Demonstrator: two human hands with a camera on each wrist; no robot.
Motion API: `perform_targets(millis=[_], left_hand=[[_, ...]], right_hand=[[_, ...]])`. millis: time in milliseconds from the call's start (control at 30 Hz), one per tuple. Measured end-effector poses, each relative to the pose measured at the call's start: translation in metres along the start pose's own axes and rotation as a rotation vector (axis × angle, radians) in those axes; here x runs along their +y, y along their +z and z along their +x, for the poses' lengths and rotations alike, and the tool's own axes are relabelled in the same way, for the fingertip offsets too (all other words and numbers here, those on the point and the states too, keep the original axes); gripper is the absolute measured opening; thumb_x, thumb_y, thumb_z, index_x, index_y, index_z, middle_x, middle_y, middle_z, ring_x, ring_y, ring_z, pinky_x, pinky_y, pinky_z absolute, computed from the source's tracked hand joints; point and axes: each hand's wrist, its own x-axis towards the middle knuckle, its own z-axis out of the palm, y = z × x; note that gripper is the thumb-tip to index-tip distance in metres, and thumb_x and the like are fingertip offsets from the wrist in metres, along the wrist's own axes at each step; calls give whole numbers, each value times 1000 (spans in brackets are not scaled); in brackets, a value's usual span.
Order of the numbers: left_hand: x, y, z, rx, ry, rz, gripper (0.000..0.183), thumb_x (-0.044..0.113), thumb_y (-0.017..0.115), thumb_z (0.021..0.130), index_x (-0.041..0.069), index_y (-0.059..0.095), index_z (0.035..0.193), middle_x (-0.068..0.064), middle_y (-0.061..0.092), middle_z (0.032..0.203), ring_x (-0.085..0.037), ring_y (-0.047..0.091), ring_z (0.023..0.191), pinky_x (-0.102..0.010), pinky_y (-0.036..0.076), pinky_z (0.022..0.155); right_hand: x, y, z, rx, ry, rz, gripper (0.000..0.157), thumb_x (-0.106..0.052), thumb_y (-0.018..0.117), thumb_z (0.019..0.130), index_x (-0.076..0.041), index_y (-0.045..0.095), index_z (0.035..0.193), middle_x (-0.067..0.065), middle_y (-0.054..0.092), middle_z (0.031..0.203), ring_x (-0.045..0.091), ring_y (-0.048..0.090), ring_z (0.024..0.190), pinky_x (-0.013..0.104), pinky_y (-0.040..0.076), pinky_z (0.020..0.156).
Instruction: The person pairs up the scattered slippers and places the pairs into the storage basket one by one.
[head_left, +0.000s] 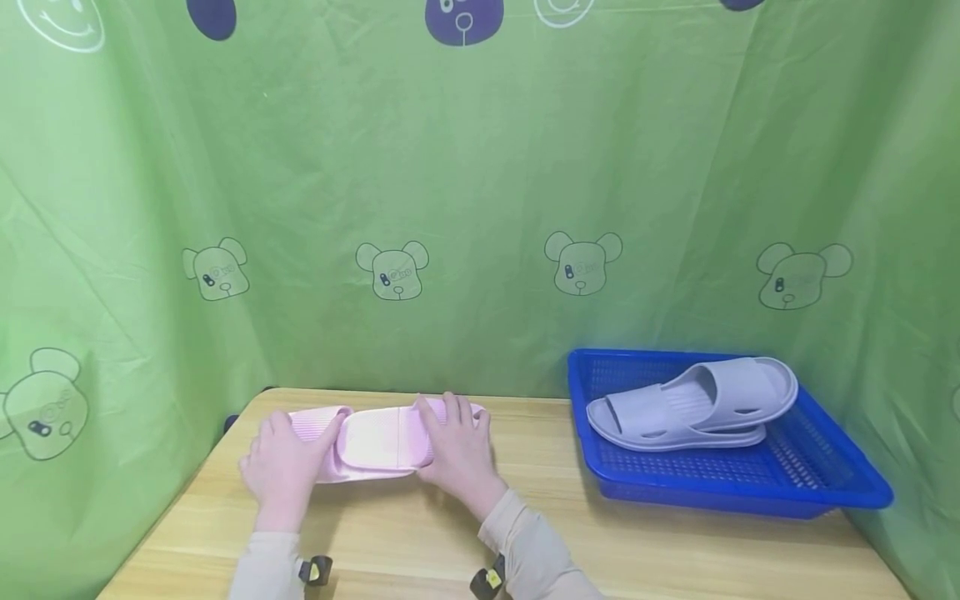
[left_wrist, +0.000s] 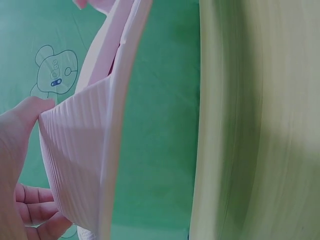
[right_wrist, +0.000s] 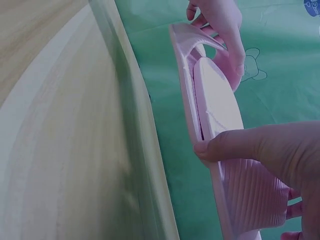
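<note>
Two pink slippers [head_left: 375,439] lie stacked together, facing opposite ways, with a strap at each end. The wrist views show a gap between them and the tabletop. At the left end, my left hand [head_left: 281,467] holds the ribbed strap [left_wrist: 75,150], its thumb at the strap's opening edge and its fingers on the far side. At the other end my right hand [head_left: 461,454] grips the stack. Its thumb [right_wrist: 225,146] presses on the sole edges beside the other ribbed strap [right_wrist: 252,192], and its fingers reach round that strap, partly hidden.
On the right side of the wooden table [head_left: 540,533] stands a blue plastic basket [head_left: 847,467]. A pair of grey slippers [head_left: 690,404] lies stacked in it. Green curtain [head_left: 480,333] with printed bear heads closes off the back and sides.
</note>
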Motion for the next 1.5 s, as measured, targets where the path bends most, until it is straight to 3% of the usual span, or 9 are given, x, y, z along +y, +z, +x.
perform_targets(millis=[1133,1500], left_hand=[[4,8,-4,-6,55,-5,86,86,56,70,3,50,94,-15,57,86,-31,57,72,-40,38,63],[7,7,-6,8,89,-4,84,84,58,70,4,50,92,-14,57,85,-30,57,75,-42,42,64]], right_hand=[[-13,-3,-1,23,-75,-6,115,-66,81,57,-33,28,153,9,45,134,27,44,124,50,41,93],[-15,-3,-3,102,-128,-5,109,-69,76,59,-32,32,151,7,47,131,23,45,119,46,41,89]])
